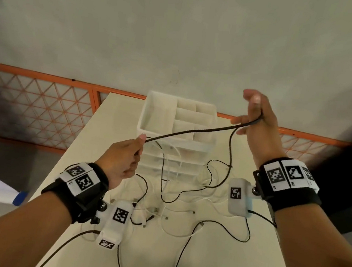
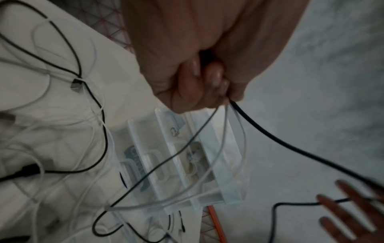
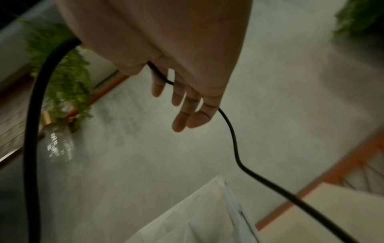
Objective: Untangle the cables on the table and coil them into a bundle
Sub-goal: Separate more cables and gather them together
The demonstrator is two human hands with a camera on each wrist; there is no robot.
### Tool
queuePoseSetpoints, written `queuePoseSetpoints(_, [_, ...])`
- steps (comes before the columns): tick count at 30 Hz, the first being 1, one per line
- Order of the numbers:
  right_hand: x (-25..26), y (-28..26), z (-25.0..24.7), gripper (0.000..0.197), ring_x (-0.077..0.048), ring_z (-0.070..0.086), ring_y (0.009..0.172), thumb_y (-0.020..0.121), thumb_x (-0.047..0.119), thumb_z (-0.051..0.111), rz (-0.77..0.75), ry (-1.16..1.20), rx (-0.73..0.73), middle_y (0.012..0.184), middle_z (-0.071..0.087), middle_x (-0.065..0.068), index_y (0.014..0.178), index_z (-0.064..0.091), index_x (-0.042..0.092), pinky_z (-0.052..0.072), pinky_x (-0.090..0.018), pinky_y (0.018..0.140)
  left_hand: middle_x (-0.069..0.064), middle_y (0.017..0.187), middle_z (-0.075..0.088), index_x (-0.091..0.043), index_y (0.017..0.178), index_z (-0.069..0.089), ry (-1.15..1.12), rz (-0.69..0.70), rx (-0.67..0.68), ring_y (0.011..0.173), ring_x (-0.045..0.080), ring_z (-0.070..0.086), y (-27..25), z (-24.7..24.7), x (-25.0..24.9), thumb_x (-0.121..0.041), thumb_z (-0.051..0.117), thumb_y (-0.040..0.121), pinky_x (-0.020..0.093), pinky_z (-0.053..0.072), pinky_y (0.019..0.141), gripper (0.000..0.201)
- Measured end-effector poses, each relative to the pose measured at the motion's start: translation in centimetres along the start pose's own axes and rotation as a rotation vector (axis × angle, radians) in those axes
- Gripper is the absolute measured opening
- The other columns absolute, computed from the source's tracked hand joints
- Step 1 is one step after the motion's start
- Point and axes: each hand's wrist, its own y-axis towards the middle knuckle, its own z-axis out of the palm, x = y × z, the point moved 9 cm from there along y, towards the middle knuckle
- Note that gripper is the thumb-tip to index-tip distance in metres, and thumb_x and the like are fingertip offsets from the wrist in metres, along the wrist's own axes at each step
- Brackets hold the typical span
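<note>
A black cable point(image 1: 192, 131) is stretched in the air between my two hands above the table point(image 1: 233, 263). My left hand point(image 1: 125, 160) grips one end of this span in a fist; the left wrist view shows its curled fingers point(image 2: 199, 74) holding the black cable point(image 2: 290, 144) together with a few thin pale strands. My right hand point(image 1: 256, 119) is raised higher at the right, fingers point(image 3: 182, 102) straight, with the cable point(image 3: 234, 143) threaded across them. From there it hangs down to a tangle of black and white cables point(image 1: 175, 198) on the table.
A white drawer organiser point(image 1: 157, 114) stands at the table's far end, just under the stretched cable. An orange lattice railing point(image 1: 47, 75) runs behind the table. The wrist cameras' own leads trail over the near tabletop. A green plant point(image 3: 66, 74) is off to the side.
</note>
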Motion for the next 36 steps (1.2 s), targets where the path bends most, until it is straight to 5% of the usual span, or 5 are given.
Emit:
queuePoseSetpoints(11, [-12.0,-3.1,-0.3,0.034,-0.025,0.062,0.101,0.090,0.047,0.067,0.433,-0.700,0.208,0.117,0.069,-0.006,0.110,0.067,0.021,0.046,-0.030,0.079,-0.004,0.053,0.028,-0.018,0.067,0.041,-0.010,0.016,-0.126,0.039,0.010,0.018,0.6,-2.8,0.7,-0.042,0.055,0.096,0.016,0.016,0.035,0.041])
queuePoseSetpoints(19, [-6.0,-2.0,-1.7,0.049,0.007,0.062,0.087,0.084,0.009,0.076,-0.034,-0.337,-0.009,0.161,0.027,0.016,0.125,0.056,0.028,0.053,-0.020,0.079,-0.003,0.054,0.028,-0.014,0.073,0.046,0.070,0.010,-0.096,0.039,0.010,0.020,0.1,-1.9,1.1,-0.043,0.054,0.097,0.016,0.016,0.035,0.039])
queuePoseSetpoints(25, [-14.0,-6.2,0.5,0.069,-0.023,0.063,0.114,0.083,-0.004,0.059,0.348,-0.558,0.392,0.158,0.039,0.006,0.138,0.050,0.036,0.053,-0.021,0.078,0.000,0.058,0.023,-0.010,0.079,0.052,0.124,0.138,0.019,0.044,0.012,0.015,-1.2,-0.2,-0.8,-0.041,0.052,0.098,0.020,0.013,0.042,0.036])
queuePoseSetpoints(31, [-12.0,-9.6,5.0,0.071,-0.009,0.045,0.050,0.082,0.037,0.079,0.395,-0.195,0.532,0.055,0.050,0.007,0.143,0.043,0.044,0.040,-0.022,0.057,-0.010,0.047,0.036,-0.010,0.075,0.059,0.410,0.266,0.075,0.038,0.008,0.025,-1.9,2.0,-2.3,-0.044,0.049,0.098,0.019,0.022,0.040,0.042])
queuePoseSetpoints(36, [-5.1,-12.3,12.9,0.034,0.002,0.047,0.044,0.081,0.038,0.080,0.210,-0.093,0.740,0.052,0.056,0.026,0.112,0.066,0.038,0.033,-0.008,0.051,-0.009,0.053,0.055,-0.021,0.060,0.058,0.804,0.516,0.189,0.051,0.003,0.048,-3.8,7.6,-3.0,-0.050,0.047,0.097,0.023,0.039,0.060,0.048])
